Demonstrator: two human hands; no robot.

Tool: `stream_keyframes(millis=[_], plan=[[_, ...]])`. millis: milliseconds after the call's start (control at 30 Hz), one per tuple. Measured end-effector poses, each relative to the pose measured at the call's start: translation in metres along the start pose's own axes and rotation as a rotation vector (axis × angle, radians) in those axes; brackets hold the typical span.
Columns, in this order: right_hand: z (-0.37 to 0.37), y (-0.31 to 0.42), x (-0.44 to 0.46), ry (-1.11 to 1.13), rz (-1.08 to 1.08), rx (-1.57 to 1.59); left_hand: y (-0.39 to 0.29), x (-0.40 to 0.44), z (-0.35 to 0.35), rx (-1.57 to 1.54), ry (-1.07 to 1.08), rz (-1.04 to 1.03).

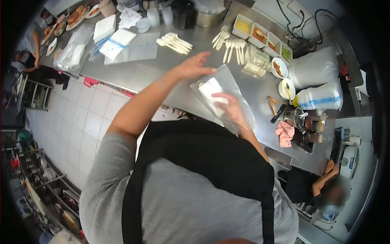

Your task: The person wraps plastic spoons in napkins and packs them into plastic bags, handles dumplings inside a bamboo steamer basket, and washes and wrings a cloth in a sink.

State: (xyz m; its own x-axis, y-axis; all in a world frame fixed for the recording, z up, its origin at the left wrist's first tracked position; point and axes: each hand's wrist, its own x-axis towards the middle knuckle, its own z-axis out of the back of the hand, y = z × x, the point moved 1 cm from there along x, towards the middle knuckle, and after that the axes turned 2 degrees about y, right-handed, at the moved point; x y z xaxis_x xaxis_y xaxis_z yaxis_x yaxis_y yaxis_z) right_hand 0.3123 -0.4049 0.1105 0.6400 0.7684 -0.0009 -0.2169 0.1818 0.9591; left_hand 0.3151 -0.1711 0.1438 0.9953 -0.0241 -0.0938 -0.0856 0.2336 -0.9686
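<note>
My left hand (196, 67) is raised above the steel counter, its fingers apart and holding nothing, close to the top edge of a clear plastic bag (227, 77). A folded white napkin (210, 88) lies in or against this bag; which of the two is hard to tell. My right hand (231, 107), slightly blurred, grips the napkin's lower part over the bag. White plastic spoons (175, 43) lie beyond my left hand. Forks (234, 51) and packs of wrapped cutlery (256, 61) are beyond the bag.
Food containers (259, 36) and two bowls (279, 68) line the counter's far right. Napkin stacks (118, 43) and flat bags (142, 48) are at left. A pink cloth (285, 133), marker (278, 113) and sauce bottles (316, 127) stand right. A person (325, 187) is at lower right; others are far left.
</note>
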Motion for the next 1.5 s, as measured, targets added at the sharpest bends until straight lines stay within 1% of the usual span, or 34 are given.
stream_keyframes(millis=[33,100,133,233,333,433,533,633,700,767,800,833,900,933,1033,1067,1100,1133,1167,1200,1267,1300,1333,1400,1433,1500], plan=[[-0.004,-0.001,0.000,0.029,0.010,0.004,0.022,0.005,0.003,-0.152,0.102,0.340],[-0.011,0.002,0.004,0.084,0.042,0.010,0.050,0.010,-0.002,-0.308,0.331,0.347],[-0.010,0.007,0.005,0.152,-0.007,-0.010,0.061,0.012,-0.003,-0.384,0.449,0.347],[-0.015,0.008,0.005,0.198,-0.009,0.094,0.064,0.012,-0.004,-0.389,0.286,0.303],[-0.017,-0.002,0.010,0.276,0.003,0.057,0.068,0.012,-0.001,-0.401,0.315,0.261],[-0.018,0.000,0.014,0.252,-0.070,-0.004,0.058,0.008,0.005,-0.488,0.369,0.307],[-0.017,0.013,0.009,0.236,-0.107,-0.066,0.082,0.017,0.012,-0.362,0.238,0.232],[-0.024,0.025,0.008,0.127,-0.060,-0.143,0.072,0.004,0.015,-0.340,0.237,0.192],[-0.025,0.027,0.008,0.141,-0.021,-0.176,0.071,-0.009,0.016,-0.189,0.486,0.139],[-0.025,0.028,0.009,0.163,-0.002,-0.163,0.064,-0.011,0.017,0.354,0.502,-0.013],[-0.026,0.028,0.009,0.171,-0.013,-0.140,0.058,-0.016,0.016,0.251,0.488,0.015],[-0.029,0.032,0.009,0.153,-0.006,-0.187,0.052,-0.022,0.016,0.146,0.475,0.038],[-0.029,0.049,0.009,0.097,0.000,-0.285,0.060,-0.031,0.024,-0.075,0.350,0.027],[-0.025,0.055,0.008,0.075,0.009,-0.193,0.065,-0.033,0.032,-0.186,0.291,0.014],[-0.006,0.069,0.003,-0.013,0.013,0.104,0.059,-0.069,0.091,-0.284,-0.068,-0.119],[0.003,0.073,0.002,-0.051,0.008,0.217,0.066,-0.082,0.120,-0.241,-0.245,-0.099],[0.013,0.077,0.002,-0.087,0.019,0.209,0.074,-0.096,0.154,-0.198,-0.422,-0.079],[0.020,0.078,0.004,-0.124,0.028,0.200,0.076,-0.111,0.185,-0.227,-0.582,-0.148],[0.022,0.075,0.007,-0.163,0.026,0.206,0.070,-0.132,0.218,-0.150,-0.737,-0.025],[0.023,0.070,0.011,-0.203,0.023,0.211,0.084,-0.143,0.253,-0.140,-0.875,-0.139],[0.019,0.059,0.020,-0.250,0.005,0.239,0.082,-0.169,0.310,-0.205,-1.168,-0.170],[0.012,0.052,0.026,-0.266,0.002,0.216,0.087,-0.177,0.342,-0.300,-1.259,-0.195],[0.003,0.043,0.033,-0.283,-0.002,0.194,0.086,-0.186,0.367,-0.301,-1.353,-0.275],[-0.016,0.032,0.047,-0.328,-0.012,0.157,0.111,-0.198,0.428,-0.263,-1.509,-0.336],[-0.028,0.029,0.054,-0.354,-0.018,0.144,0.120,-0.200,0.449,-0.275,-1.588,-0.344],[-0.047,0.015,0.065,-0.394,-0.025,0.106,0.123,-0.200,0.470,-0.291,-1.697,-0.236]])
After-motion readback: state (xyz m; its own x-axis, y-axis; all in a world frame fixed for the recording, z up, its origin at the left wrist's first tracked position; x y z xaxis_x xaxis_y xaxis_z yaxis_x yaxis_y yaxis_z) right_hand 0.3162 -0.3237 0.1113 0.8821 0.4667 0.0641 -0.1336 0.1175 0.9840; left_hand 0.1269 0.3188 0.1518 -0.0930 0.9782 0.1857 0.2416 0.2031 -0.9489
